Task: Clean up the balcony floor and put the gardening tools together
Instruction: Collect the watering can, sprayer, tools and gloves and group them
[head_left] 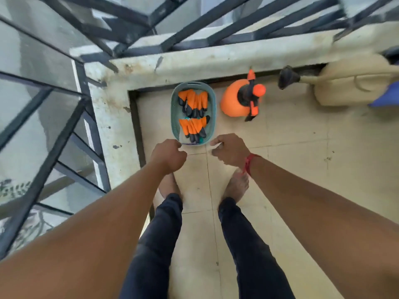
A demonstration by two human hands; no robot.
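A teal oval basket (212, 98) stands on the tiled balcony floor by the corner of the parapet. Two orange gardening gloves (193, 102) with black claw tips lie inside it, one above the other. An orange pressure sprayer (234, 102) with a black and orange pump top stands just right of the basket. My left hand (167, 155) hovers above the basket's near left rim with fingers curled, holding nothing visible. My right hand (230, 149), a red thread on its wrist, hovers at the near right rim with loosely curled fingers.
A beige watering can (345, 85) with a black spout head lies along the parapet (216, 59) at the right, a blue object (386, 96) beside it. Dark metal grille bars (90, 35) rise above the parapet. My bare feet stand on the beige tiles (302, 158).
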